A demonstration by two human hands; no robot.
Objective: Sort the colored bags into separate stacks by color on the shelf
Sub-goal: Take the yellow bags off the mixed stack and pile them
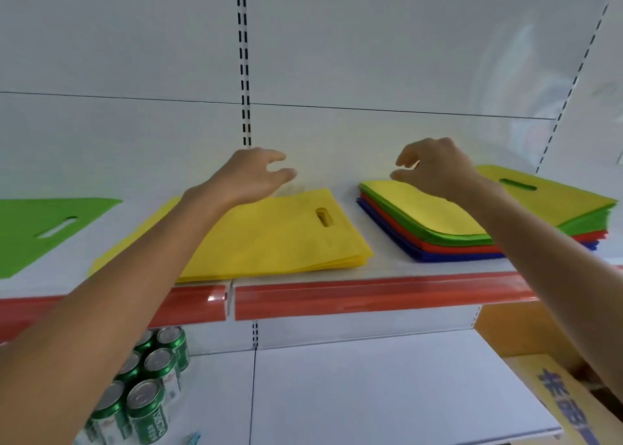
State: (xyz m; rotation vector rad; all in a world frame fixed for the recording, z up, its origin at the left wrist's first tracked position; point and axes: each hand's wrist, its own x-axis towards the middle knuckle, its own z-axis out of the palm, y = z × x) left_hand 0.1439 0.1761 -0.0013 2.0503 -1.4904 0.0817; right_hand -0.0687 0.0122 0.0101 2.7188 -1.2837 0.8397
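**Forearms (101, 309) over the shelf: two colours begun, two not yet**

Down below the left hand (249, 174), on the lower shelf, stand green cans (148, 394); at least six tops can be counted. Up on the shelf (371, 296), well to the left of that hand, a green bag (50, 228) lies flat by itself; only one can be made out.

Directly under the left hand is the yellow stack (276, 239), several bags deep by its layered edge, too thin to count. The hand hovers over its far edge, fingers loosely curled and holding nothing.

Between the two hands there is bare white shelf.

The right hand (435, 168) hangs above the far left corner of the mixed pile (428, 222), thumb and fingers parted and gently bent. It holds nothing, and whether it touches the top bag cannot be told. That pile shows four colour bands: yellow on top, then green, red and blue. Low under the right arm sits one cardboard box (566, 404).

Three piles in all. By this look the job is early: yellow and green each have a place, red and blue have none, and most bags remain unsorted.
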